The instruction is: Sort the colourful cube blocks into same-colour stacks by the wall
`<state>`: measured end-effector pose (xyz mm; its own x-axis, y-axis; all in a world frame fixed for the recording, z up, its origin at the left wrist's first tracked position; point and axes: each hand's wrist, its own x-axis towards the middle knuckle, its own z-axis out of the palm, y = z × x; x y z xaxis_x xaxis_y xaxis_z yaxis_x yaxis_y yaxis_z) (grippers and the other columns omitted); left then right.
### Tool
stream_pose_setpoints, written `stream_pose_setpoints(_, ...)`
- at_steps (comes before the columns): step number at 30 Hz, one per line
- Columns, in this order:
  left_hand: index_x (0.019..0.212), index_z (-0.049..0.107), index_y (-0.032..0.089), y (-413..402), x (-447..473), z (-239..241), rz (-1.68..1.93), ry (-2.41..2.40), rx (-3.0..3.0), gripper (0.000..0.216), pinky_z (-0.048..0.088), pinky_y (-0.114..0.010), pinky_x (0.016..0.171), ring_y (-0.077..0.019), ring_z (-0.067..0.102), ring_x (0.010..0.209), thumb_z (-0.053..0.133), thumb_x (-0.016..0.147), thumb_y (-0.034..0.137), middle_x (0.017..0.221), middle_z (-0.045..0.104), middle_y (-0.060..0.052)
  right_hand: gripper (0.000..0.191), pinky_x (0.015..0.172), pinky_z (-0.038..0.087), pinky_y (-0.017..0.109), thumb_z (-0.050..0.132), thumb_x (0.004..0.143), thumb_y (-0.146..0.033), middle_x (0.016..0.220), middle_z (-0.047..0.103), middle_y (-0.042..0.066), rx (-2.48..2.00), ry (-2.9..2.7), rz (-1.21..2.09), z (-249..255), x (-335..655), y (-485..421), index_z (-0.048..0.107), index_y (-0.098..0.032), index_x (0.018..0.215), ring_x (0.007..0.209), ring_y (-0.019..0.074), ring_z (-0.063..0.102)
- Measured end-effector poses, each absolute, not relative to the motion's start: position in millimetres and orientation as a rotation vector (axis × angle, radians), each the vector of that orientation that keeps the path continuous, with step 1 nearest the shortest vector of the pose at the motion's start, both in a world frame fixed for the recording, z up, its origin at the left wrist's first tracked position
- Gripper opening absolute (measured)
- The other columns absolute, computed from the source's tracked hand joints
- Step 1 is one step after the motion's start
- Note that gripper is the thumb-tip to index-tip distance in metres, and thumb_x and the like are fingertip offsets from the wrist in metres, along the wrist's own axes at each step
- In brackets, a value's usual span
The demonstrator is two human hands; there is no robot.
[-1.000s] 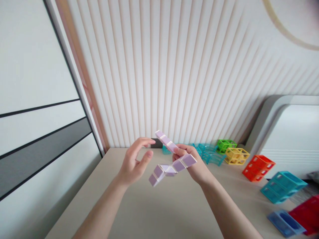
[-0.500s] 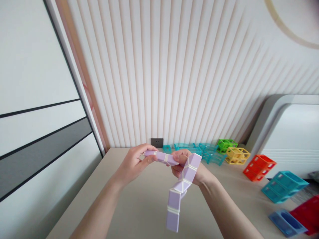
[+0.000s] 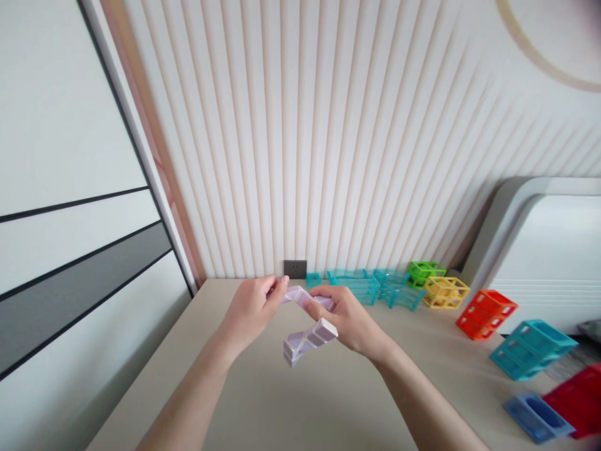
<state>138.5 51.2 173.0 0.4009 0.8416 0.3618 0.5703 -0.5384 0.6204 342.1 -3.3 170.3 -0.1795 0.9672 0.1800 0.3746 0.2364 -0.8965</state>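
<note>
A lilac snake puzzle (image 3: 307, 339) with pale seams is held up above the table between both hands. My left hand (image 3: 256, 305) is closed on one end of it, thumb against the fingers. Around a middle stretch, my right hand (image 3: 342, 313) is closed with its thumb on a segment. A bent length of the puzzle hangs below and left of the right hand. Part of the chain is hidden behind the right fingers.
Along the back right of the table (image 3: 300, 407) lie clear teal pieces (image 3: 353, 287), a green frame block (image 3: 425, 273) and a yellow one (image 3: 445, 292). Orange (image 3: 486, 315), teal (image 3: 533, 349), blue (image 3: 538, 418) and red blocks (image 3: 577, 401) line the right. A socket (image 3: 295, 269) is on the wall.
The snake puzzle has been turned and bent. Its long hanging tail has swung up and left into a shorter bend, and my right hand has rolled over, with its back now showing.
</note>
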Motion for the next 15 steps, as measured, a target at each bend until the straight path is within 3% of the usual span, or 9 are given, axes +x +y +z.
stream_pose_setpoints(7, 0.078, 0.058, 0.021, 58.3, 125.1, 177.2, 0.746, 1.060, 2.270, 0.044, 0.030, -0.023, 0.052, -0.0122, 0.047, 0.053, 0.045, 0.096, 0.059, 0.056, 0.047, 0.007, 0.035, 0.058, 0.039, 0.022, 0.058, 0.096, -0.047, 0.081, 0.067, 0.001, -1.206, -1.799, 0.734, 158.1, 335.8, 1.1, 0.073, -0.017, 0.104, 0.067, 0.0133, 0.055)
stream_pose_setpoints(11, 0.076, 0.057, 0.021, 67.5, 115.5, 177.0, 0.747, 1.211, 2.381, 0.044, 0.029, -0.024, 0.054, -0.0138, 0.051, 0.055, 0.044, 0.097, 0.058, 0.059, 0.052, 0.005, 0.043, 0.078, 0.050, 0.029, 0.051, 0.100, -0.046, 0.111, 0.072, 0.009, -1.128, -1.772, 0.592, 145.0, 340.3, 15.8, 0.065, -0.019, 0.129, 0.094, 0.0211, 0.065)
stream_pose_setpoints(15, 0.077, 0.058, 0.022, 85.2, 98.9, 169.4, 0.628, 1.637, 2.541, 0.042, 0.030, -0.028, 0.057, -0.0211, 0.062, 0.065, 0.040, 0.100, 0.052, 0.065, 0.063, -0.002, 0.041, 0.096, 0.048, 0.039, 0.047, 0.100, -0.043, 0.117, 0.072, 0.013, -1.315, -1.644, 0.341, 127.1, 367.7, 40.9, 0.067, -0.017, 0.125, 0.107, 0.0243, 0.066)
